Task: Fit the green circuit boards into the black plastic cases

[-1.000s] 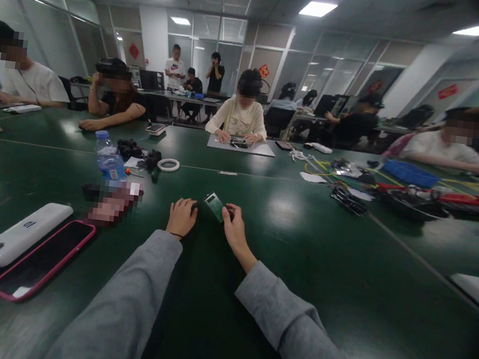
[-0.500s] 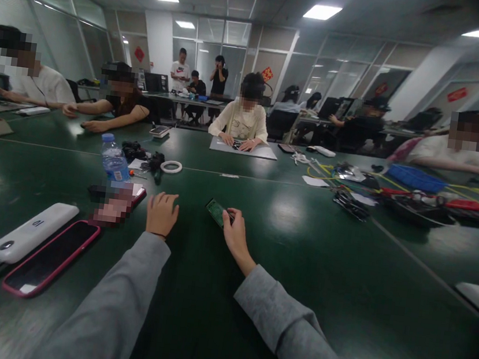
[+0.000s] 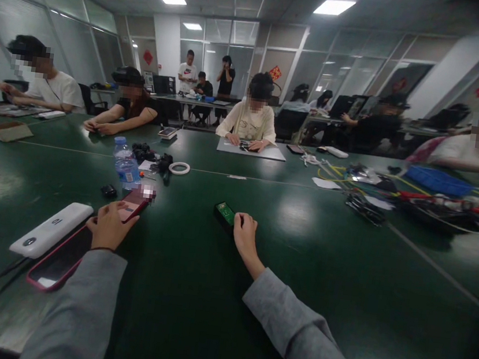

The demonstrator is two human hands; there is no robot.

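My right hand [image 3: 244, 237] is closed at the near end of a small green circuit board [image 3: 225, 213] that sits in a dark case. The fingers hide that end of it. My left hand [image 3: 109, 224] is open, its fingers spread over the near part of a reddish phone-like object [image 3: 137, 202], partly blurred out; whether the fingertips touch it I cannot tell. A phone in a pink-red case [image 3: 59, 256] lies under and beside my left wrist, partly covered. Left of it is a white power bank [image 3: 52, 229] with a black cable.
Past my left hand stand a water bottle [image 3: 127, 163], a small black item [image 3: 108, 191], a white tape roll [image 3: 179, 168] and black cables. A blue tray [image 3: 437, 182] and tangled wires lie at the right. Opposite, a person [image 3: 249, 116] works on a grey mat.
My left hand has moved left and nearer, from bare table to over the reddish object. My right hand stays at the circuit board, which is turned more face-up. The view has shifted left.
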